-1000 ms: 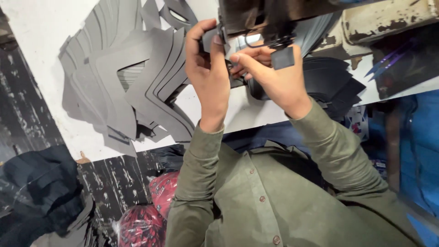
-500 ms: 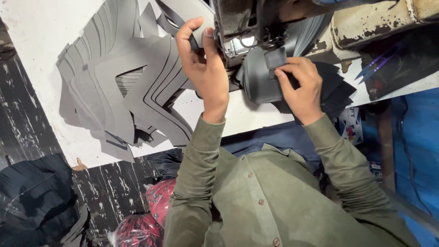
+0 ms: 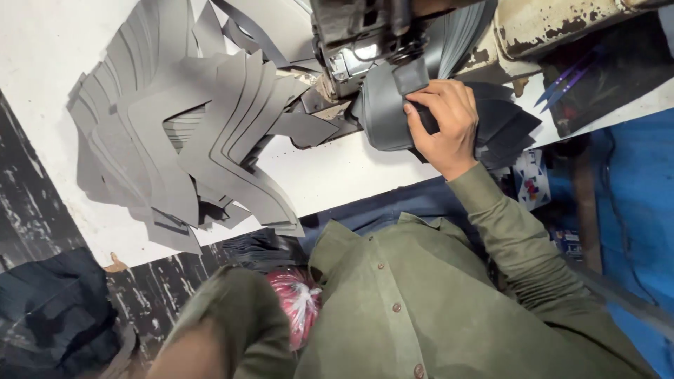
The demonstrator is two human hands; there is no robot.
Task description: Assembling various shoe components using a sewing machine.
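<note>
Grey sheet piece looks light, floppy, curls under the machine; right hand pinches its edge, best hold. Left hand unseen; grip unknown.

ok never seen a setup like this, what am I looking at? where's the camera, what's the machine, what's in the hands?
The camera sits on the person's head and looks down, so you see their own arms in olive-green sleeves and the front of their shirt. There is only this one view.

The dark metal block at the top is the head of a sewing machine with a worn cream-painted body, standing on a white table.

The right hand grips a curved piece of dark grey material pressed up against the machine head. The left hand is not visible; only that arm's sleeve shows, low and close to the camera.

To the left on the table lies a fanned stack of grey cut pieces, flat and angular. More dark pieces lie just past the right hand. A red bag sits below the table edge.
</note>
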